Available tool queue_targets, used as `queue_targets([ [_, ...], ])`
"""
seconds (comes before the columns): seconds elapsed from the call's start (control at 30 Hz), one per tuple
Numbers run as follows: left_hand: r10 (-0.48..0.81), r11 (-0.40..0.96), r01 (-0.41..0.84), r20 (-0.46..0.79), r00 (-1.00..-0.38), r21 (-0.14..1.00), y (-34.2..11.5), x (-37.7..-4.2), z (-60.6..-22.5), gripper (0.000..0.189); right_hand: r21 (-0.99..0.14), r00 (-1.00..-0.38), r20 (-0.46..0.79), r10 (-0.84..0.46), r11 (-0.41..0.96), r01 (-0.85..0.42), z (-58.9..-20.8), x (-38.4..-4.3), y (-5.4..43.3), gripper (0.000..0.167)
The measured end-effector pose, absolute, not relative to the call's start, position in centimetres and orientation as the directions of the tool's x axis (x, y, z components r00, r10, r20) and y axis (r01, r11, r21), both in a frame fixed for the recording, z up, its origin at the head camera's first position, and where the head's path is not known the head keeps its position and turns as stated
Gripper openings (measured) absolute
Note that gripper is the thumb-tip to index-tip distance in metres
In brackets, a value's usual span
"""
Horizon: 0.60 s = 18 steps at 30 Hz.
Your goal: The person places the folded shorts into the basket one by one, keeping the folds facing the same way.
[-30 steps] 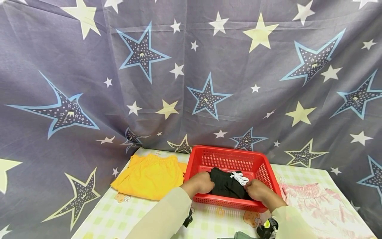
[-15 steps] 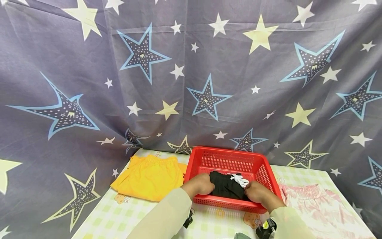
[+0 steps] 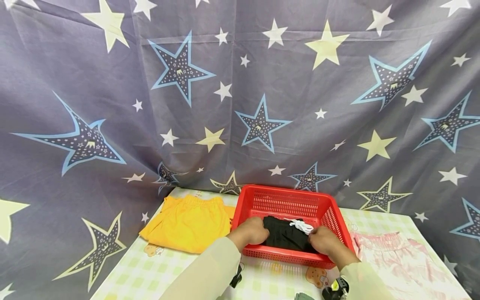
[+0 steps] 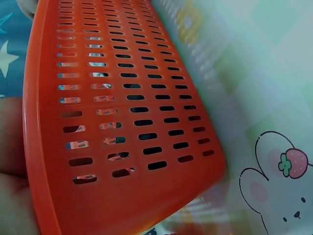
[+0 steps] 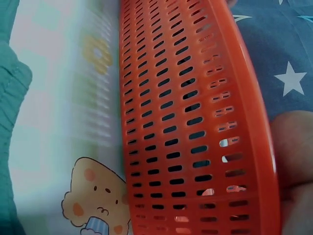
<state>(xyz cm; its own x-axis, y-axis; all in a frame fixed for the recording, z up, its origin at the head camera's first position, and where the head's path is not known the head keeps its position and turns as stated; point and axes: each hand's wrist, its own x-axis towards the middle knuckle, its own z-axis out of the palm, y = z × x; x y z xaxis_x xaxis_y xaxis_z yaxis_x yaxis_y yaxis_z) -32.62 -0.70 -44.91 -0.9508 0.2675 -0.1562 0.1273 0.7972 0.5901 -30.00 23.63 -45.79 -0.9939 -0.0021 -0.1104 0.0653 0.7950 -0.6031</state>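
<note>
A dark grey-purple fabric backdrop [image 3: 258, 66] printed with white, pale yellow and blue-edged stars is hanging behind a green-and-white checked tablecloth [image 3: 135, 266] patterned with cartoon animals. A bright yellow cloth garment [image 3: 189, 225] with a gathered waistband is lying toward the left; a pale pink, gathered-waist garment [image 3: 405, 266] is lying toward the right. A dull green piece of fabric [image 3: 303, 296] is showing partly at the near edge.

The head view is bright, the wrist views dimmer, softer.

Red slotted basket [image 4: 122, 203] on green-checked tablecloth [image 4: 254, 103], animal print [image 4: 283, 196] beside.
</note>
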Motion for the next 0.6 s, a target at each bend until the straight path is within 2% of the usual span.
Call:
queue_targets([
  [0.17, 0.250, 0.741, 0.138, -0.079, -0.965, 0.657, -0.8, -32.5, -44.9, 0.019, -0.659, -0.994, -0.082, 0.072, 0.744, 0.108, -45.7, -29.8, 23.7, 0.025],
  [0.27, 0.221, 0.675, 0.140, -0.018, -0.975, 0.724, -1.0, -32.4, -44.9, 0.027, -0.700, -0.994, -0.032, 0.103, 0.708, 0.096, -45.5, -29.5, 23.7, 0.023],
  [0.47, 0.147, 0.564, 0.169, 0.103, -0.984, 0.808, -1.3, -32.1, -45.1, 0.019, -0.758, -0.979, 0.099, 0.178, 0.651, 0.042, -45.3, -28.9, 24.0, 0.022],
  [0.6, 0.142, 0.516, 0.184, 0.128, -0.981, 0.837, -1.7, -31.5, -44.9, 0.016, -0.806, -0.961, 0.154, 0.228, 0.592, 0.011, -45.0, -28.1, 24.2, 0.022],
])
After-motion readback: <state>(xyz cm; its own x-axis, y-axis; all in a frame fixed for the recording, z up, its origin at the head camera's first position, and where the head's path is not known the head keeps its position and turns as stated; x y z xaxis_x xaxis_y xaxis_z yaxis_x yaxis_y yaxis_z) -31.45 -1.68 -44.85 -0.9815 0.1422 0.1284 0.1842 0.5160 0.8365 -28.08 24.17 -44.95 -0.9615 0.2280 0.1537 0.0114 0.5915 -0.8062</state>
